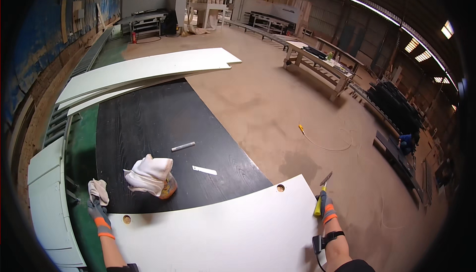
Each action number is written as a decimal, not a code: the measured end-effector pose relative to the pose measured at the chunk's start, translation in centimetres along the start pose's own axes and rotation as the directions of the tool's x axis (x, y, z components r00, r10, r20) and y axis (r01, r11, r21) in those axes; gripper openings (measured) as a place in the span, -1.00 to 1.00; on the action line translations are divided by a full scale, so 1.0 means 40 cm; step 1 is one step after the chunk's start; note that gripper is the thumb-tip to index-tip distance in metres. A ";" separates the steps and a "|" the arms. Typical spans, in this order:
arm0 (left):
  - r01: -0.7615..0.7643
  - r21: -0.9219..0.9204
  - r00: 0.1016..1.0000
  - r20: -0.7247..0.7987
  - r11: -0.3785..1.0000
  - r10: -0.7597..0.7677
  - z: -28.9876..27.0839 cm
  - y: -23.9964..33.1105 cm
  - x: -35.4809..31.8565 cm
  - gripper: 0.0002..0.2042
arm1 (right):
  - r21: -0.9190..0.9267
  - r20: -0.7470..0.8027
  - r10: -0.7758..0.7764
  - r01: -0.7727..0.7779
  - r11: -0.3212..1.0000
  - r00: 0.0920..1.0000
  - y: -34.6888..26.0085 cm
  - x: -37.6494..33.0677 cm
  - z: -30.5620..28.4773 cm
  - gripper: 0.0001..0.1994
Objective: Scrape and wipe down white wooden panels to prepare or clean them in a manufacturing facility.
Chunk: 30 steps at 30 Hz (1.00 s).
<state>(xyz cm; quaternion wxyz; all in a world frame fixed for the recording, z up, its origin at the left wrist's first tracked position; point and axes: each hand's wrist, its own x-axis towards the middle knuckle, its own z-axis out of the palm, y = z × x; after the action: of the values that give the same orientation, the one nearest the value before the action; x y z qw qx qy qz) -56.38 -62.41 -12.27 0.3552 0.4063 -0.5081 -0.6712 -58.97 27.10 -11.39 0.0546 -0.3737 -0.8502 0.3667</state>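
A large white panel with two round holes lies before me, its far edge over a black wood-grain board. At the panel's left corner my left hand, in a grey and orange glove, is closed on a white cloth. By the panel's right edge my right hand, gloved alike, grips a yellow-handled scraper-like tool, its metal head pointing up and away. On the black board stand a container draped with a white rag, a grey marker-like stick and a small white strip.
Long white panels lie beyond the board, over a roller conveyor on the left. A workbench stands far right. A yellow-tipped hose trails over the floor. A person crouches at right by a dark panel.
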 end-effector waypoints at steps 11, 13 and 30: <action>-0.518 0.767 0.774 0.231 0.380 0.589 -0.430 -0.047 -0.168 -0.71 | 0.352 0.154 -0.164 0.101 0.931 0.974 -0.256 -0.056 0.216 -0.58; -0.391 0.737 0.913 0.234 0.551 0.334 -0.483 -0.032 -0.169 -0.72 | 0.300 0.134 -0.167 0.120 0.946 0.977 -0.265 -0.063 0.234 -0.55; -0.905 0.337 0.391 0.899 0.259 0.197 0.078 0.069 -1.076 -0.26 | 0.864 0.162 -0.173 -0.055 0.501 0.971 -0.077 -0.325 -0.327 -0.50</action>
<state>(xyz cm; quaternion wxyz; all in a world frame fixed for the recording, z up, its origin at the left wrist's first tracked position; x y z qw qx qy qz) -41.05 -23.51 -1.16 0.1304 -0.0128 -0.9603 -0.2463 -46.71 24.55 2.50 0.1487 -0.2224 -0.5663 0.7796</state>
